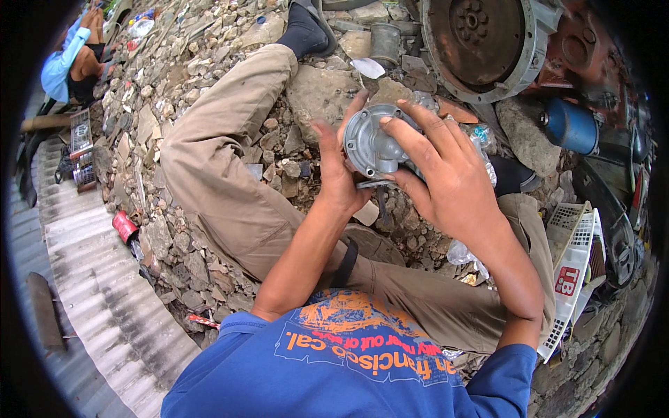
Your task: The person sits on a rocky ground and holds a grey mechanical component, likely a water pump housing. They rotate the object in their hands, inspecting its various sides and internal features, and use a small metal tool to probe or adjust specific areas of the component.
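A round grey cast-metal pump housing [374, 143], with a domed middle and small holes along its flanged rim, is held up between my hands above the stony ground. My left hand [339, 164] grips it from the left; the thumb is raised beside the rim and some fingers are hidden behind the part. Over its right side curves my right hand [446, 167], with fingertips on the top face and rim and the thumb at the lower edge. A thin lever-like piece sticks out below the housing, partly hidden.
A large round engine housing [519, 66] stands at the far right, near a blue cylindrical filter [571, 126]. To my right leans a white plastic basket [568, 272]. Corrugated sheets [104, 279] and a red can [125, 227] lie at left. Another person [66, 66] sits far left.
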Action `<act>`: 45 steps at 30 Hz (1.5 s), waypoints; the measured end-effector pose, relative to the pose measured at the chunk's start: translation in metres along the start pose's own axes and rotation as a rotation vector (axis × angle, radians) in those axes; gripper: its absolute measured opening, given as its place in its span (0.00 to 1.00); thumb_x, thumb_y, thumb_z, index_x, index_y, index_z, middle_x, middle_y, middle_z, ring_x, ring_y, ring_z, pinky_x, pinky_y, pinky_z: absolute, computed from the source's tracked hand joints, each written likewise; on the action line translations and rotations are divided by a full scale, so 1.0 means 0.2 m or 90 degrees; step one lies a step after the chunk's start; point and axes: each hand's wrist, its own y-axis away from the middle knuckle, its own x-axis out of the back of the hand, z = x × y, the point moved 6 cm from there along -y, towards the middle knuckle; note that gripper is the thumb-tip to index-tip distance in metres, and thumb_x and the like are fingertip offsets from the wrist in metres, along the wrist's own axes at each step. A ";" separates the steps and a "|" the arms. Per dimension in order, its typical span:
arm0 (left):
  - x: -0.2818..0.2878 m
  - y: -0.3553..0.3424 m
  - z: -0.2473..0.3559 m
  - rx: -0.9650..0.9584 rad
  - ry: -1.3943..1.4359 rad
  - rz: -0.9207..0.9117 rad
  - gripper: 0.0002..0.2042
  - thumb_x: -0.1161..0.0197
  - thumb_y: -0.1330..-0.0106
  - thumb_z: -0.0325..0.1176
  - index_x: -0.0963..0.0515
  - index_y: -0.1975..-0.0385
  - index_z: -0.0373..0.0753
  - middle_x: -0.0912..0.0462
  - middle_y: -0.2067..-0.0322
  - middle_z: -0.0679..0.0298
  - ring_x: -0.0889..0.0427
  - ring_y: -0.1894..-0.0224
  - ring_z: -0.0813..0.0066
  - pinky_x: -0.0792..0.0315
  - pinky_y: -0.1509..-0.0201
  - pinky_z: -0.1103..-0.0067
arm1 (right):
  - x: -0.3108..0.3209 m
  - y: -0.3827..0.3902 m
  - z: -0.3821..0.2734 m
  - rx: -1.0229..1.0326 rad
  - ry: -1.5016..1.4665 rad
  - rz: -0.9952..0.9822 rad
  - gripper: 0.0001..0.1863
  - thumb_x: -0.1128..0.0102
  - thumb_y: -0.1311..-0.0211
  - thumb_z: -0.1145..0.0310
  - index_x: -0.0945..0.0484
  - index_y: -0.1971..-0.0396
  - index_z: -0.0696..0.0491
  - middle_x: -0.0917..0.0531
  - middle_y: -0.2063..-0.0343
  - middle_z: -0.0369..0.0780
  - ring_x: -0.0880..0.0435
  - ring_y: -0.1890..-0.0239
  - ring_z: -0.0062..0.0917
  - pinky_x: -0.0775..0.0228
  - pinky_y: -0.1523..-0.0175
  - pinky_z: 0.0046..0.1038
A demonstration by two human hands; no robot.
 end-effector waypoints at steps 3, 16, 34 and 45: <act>-0.03 0.00 0.01 -0.017 -0.016 -0.019 0.55 0.72 0.45 0.82 0.39 0.34 0.35 0.25 0.44 0.55 0.24 0.43 0.65 0.28 0.38 0.69 | 0.01 0.01 0.00 0.013 -0.001 -0.003 0.35 0.29 0.53 0.70 0.29 0.41 0.51 0.26 0.43 0.49 0.23 0.49 0.47 0.30 0.46 0.42; -0.02 0.00 0.03 -0.066 -0.020 -0.094 0.47 0.73 0.37 0.76 0.32 0.43 0.34 0.21 0.52 0.56 0.21 0.49 0.69 0.26 0.43 0.72 | 0.01 0.05 -0.01 0.053 0.009 0.071 0.29 0.33 0.52 0.68 0.25 0.45 0.44 0.24 0.45 0.46 0.21 0.58 0.36 0.30 0.56 0.34; -0.03 0.03 0.05 -0.105 0.053 -0.159 0.29 0.62 0.27 0.60 0.33 0.45 0.38 0.22 0.55 0.57 0.20 0.52 0.70 0.25 0.47 0.73 | 0.03 0.08 -0.06 0.078 0.048 0.097 0.28 0.40 0.52 0.69 0.24 0.46 0.39 0.23 0.45 0.48 0.19 0.58 0.35 0.28 0.58 0.32; -0.03 0.02 0.03 -0.058 0.072 -0.100 0.27 0.62 0.27 0.58 0.31 0.50 0.39 0.21 0.56 0.55 0.18 0.56 0.65 0.21 0.53 0.70 | 0.03 0.07 -0.05 0.078 0.046 0.099 0.28 0.40 0.52 0.69 0.24 0.46 0.39 0.23 0.45 0.48 0.20 0.58 0.35 0.28 0.57 0.32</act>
